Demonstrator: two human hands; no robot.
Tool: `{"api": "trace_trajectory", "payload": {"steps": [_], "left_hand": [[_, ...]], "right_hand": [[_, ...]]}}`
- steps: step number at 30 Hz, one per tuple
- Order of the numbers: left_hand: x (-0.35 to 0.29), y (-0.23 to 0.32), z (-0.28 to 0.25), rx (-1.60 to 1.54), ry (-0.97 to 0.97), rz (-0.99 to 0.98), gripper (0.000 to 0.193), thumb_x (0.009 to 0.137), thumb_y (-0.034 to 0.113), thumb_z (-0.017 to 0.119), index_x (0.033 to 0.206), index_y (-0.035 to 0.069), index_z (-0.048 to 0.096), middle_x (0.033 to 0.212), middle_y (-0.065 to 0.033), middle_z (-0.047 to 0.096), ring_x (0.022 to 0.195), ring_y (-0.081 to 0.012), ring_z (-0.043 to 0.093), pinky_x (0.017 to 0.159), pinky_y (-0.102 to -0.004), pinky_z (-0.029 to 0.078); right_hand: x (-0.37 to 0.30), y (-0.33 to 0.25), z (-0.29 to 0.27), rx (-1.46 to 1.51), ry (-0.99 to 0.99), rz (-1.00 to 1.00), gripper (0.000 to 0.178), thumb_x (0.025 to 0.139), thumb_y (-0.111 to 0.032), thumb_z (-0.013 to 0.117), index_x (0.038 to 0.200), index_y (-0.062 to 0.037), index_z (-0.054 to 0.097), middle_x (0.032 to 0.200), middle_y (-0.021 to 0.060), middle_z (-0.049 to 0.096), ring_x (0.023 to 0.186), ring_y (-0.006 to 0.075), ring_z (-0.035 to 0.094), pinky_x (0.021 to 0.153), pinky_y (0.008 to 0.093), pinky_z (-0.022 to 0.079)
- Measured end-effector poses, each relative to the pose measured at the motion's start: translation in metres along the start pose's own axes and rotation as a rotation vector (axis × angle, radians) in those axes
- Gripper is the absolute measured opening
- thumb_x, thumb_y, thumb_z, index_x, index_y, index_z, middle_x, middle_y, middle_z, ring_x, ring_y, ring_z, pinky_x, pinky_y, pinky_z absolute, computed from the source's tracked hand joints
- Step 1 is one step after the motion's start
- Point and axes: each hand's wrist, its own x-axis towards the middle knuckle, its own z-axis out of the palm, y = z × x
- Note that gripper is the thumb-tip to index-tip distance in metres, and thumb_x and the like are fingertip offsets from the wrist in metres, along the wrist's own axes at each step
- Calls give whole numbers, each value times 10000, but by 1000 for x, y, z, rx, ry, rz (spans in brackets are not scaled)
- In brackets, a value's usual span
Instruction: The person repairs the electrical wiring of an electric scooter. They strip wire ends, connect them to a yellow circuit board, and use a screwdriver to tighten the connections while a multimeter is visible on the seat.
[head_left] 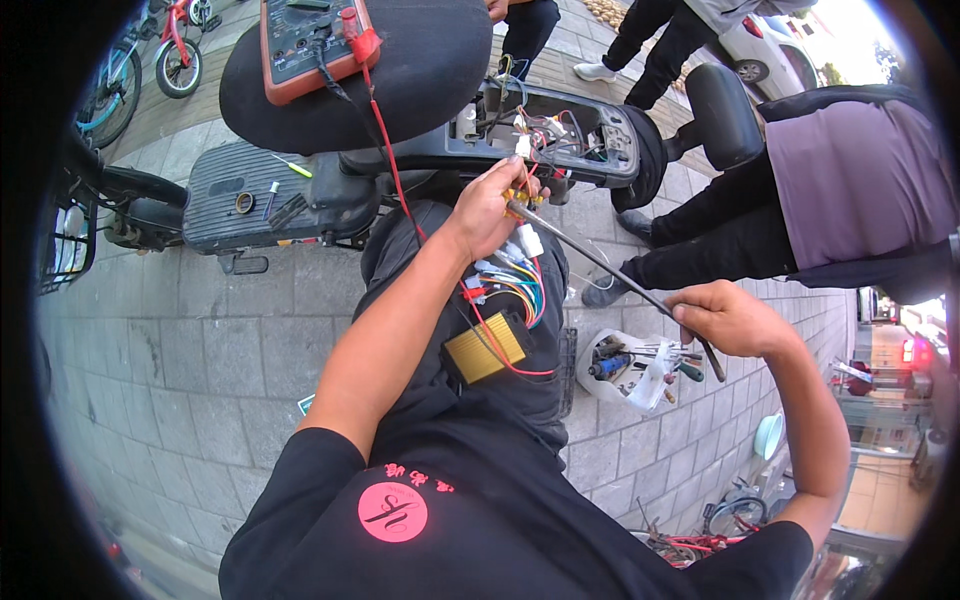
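Observation:
My left hand (490,212) is closed around a bunch of small yellow and coloured wire ends beside an electric scooter's open body. A long, thick dark cable-like piece (600,262) runs from these fingers down to the right. My right hand (735,318) grips it nearer its other end, which bends downward past the fingers. On my lap lies a gold finned controller box (486,348), its multicoloured wires (515,285) and white plugs reaching up under my left hand. A red multimeter lead (395,180) crosses my left forearm and loops over the box.
A red-cased multimeter (315,45) rests on the black seat (430,80). The scooter's open compartment (590,140) holds loose wiring. A white tool bucket (635,372) stands on the paving. A screwdriver and tape roll (244,203) lie on the footboard (225,178). People stand close by at right.

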Motion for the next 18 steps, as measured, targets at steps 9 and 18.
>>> {"api": "trace_trajectory", "payload": {"steps": [9,18], "left_hand": [[3,-4,-9,64,-31,21,285,1206,289,456,1085,77,605,985,-63,661,1071,-224,682,1019,-393,530],[1,-6,-11,208,-13,37,319,1220,278,430,1192,50,650,1123,-71,722,1037,-173,658,999,-347,508]], "right_hand": [[29,-16,-5,-153,-12,-46,285,1019,-255,721,1085,4,821,873,155,780,821,261,740,836,410,578],[50,-14,17,-642,257,-33,241,867,-260,826,861,-24,779,851,194,778,878,408,764,789,509,575]]}}
